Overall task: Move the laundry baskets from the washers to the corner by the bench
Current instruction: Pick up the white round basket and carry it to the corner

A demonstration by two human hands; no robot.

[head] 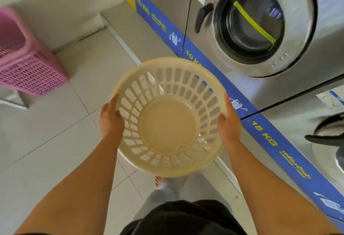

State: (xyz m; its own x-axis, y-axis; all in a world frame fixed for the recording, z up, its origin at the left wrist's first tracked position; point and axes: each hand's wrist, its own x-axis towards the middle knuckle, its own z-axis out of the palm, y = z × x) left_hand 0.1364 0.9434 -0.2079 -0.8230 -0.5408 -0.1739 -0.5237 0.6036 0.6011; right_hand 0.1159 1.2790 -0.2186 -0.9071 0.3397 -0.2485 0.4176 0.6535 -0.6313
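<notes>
A round cream plastic laundry basket (168, 152) with slotted walls is held in the air in front of me, empty, its open top facing up. My left hand (110, 121) grips its left rim and my right hand (228, 124) grips its right rim. A pink rectangular mesh laundry basket (31, 68) stands on the floor at the far left, near the wall corner. The steel washers (260, 35) line the right side, with round doors and a blue band along their base.
The floor is pale tile. A white ledge edge (13, 102) shows at the left under the pink basket. The base of the washers runs diagonally from top middle to bottom right. My legs and one bare foot (159, 181) are below the basket.
</notes>
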